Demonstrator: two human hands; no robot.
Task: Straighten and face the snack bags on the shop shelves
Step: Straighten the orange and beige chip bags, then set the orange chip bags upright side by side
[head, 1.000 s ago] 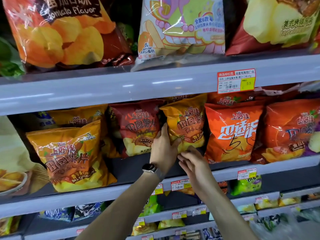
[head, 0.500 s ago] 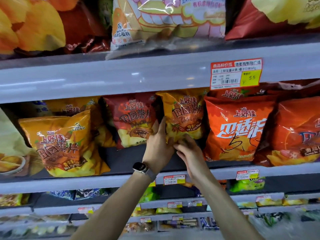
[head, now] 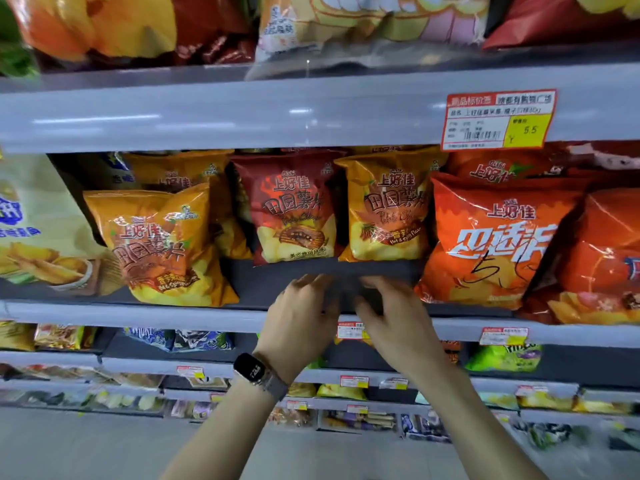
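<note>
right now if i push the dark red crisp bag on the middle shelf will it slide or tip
Probably tips: the dark red glossy crisp bag stands upright on its narrow bottom seam. It looks puffed with air, so likely light and squashy. Its shiny film may feel slippery.

One head-worn wide-angle view, close in, facing the middle shelf (head: 138, 315) nearly square, from somewhat above its level. Upper shelf rail (head: 207, 112) crosses above; lower tiers (head: 52, 358) and floor (head: 104, 452) fill the bottom edge.
</note>
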